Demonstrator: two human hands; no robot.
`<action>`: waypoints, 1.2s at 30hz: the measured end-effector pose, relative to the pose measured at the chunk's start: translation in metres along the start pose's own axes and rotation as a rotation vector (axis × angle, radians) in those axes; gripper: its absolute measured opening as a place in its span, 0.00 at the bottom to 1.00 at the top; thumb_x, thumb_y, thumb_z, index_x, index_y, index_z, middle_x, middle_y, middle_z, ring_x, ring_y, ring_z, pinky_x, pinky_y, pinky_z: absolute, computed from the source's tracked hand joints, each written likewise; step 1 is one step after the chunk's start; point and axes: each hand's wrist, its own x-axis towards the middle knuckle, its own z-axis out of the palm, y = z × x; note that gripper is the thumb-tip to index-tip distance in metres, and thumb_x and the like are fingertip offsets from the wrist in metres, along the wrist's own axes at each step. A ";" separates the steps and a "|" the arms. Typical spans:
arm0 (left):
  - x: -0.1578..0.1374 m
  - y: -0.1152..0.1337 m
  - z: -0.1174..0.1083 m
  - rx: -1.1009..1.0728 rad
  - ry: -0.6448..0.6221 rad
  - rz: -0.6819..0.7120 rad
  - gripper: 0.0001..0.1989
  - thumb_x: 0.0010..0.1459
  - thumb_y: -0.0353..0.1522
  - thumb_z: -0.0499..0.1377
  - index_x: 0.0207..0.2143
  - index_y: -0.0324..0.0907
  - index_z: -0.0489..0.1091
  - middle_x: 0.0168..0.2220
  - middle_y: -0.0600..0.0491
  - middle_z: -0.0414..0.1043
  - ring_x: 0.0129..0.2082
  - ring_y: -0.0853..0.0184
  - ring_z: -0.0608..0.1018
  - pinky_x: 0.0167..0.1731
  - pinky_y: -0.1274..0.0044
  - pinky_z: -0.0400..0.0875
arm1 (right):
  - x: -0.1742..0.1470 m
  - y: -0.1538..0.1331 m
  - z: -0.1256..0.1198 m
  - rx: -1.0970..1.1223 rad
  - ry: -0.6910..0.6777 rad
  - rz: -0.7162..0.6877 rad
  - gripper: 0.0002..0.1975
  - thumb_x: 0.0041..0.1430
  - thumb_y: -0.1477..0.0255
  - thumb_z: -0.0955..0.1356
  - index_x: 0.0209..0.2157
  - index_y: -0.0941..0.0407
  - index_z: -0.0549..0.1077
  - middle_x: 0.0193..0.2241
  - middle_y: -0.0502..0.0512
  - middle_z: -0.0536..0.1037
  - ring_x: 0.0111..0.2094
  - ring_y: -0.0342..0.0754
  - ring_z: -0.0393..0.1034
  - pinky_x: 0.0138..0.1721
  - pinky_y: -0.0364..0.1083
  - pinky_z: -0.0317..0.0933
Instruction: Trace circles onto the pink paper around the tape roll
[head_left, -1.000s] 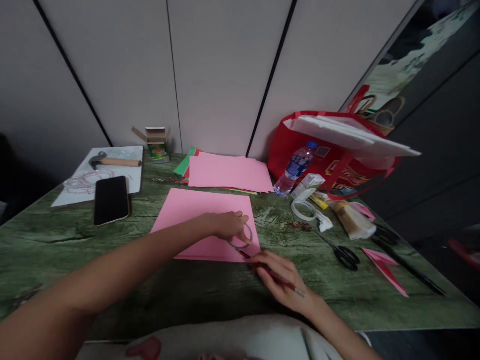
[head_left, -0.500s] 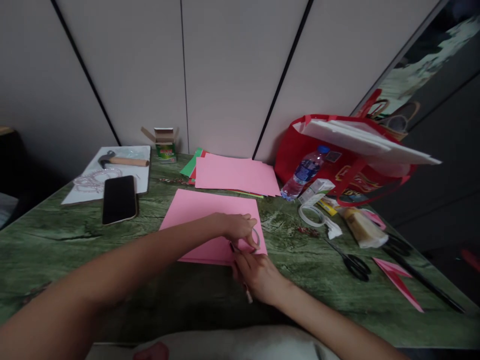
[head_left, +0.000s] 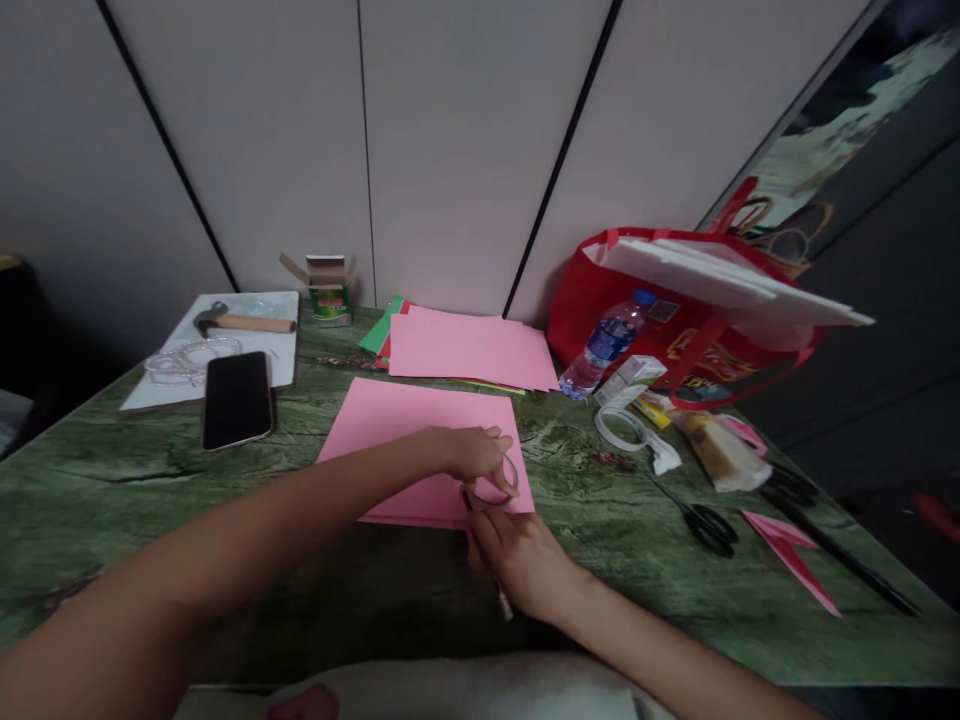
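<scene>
A sheet of pink paper (head_left: 405,425), with at least one more under it, lies on the table in front of me. My left hand (head_left: 480,455) presses a thin round ring (head_left: 516,472) down onto the paper's right side, fingers bent and closed against it. Just below, my right hand (head_left: 521,558) grips a slim pencil-like stick (head_left: 504,604). Its upper end meets the paper beside the ring's lower left, while the tail points down toward me. Whether it is a pen or a pencil I cannot tell.
Behind lies a stack of coloured paper (head_left: 472,348). On the left are a phone (head_left: 238,400), a hammer (head_left: 247,322) and a small box (head_left: 328,295). To the right stand a water bottle (head_left: 607,345) and red bag (head_left: 577,300), with a tape roll (head_left: 621,430) and scissors (head_left: 709,528) nearer.
The tail of the pencil-like stick has swung slightly right and toward me as my right hand turned. My left hand stays on the ring. The whole view has shifted a little.
</scene>
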 end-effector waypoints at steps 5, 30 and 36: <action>0.000 0.001 0.001 -0.003 -0.006 -0.008 0.20 0.48 0.24 0.62 0.43 0.54 0.74 0.36 0.52 0.61 0.38 0.63 0.64 0.42 0.76 0.59 | -0.020 0.011 -0.006 0.145 -0.045 0.021 0.04 0.53 0.80 0.64 0.30 0.57 0.67 0.22 0.50 0.72 0.22 0.44 0.66 0.24 0.44 0.52; -0.003 0.016 0.004 0.013 0.163 -0.029 0.11 0.62 0.31 0.53 0.38 0.46 0.76 0.33 0.48 0.68 0.33 0.65 0.67 0.39 0.76 0.58 | -0.074 0.045 -0.012 0.348 0.167 0.077 0.11 0.56 0.82 0.61 0.39 0.57 0.67 0.24 0.50 0.74 0.23 0.42 0.69 0.26 0.41 0.60; -0.004 0.015 0.006 0.032 0.167 -0.014 0.11 0.61 0.30 0.54 0.38 0.47 0.76 0.32 0.49 0.68 0.34 0.64 0.67 0.39 0.76 0.58 | -0.075 0.055 -0.011 0.361 0.146 0.088 0.10 0.58 0.81 0.60 0.40 0.57 0.67 0.25 0.51 0.74 0.24 0.42 0.69 0.26 0.41 0.61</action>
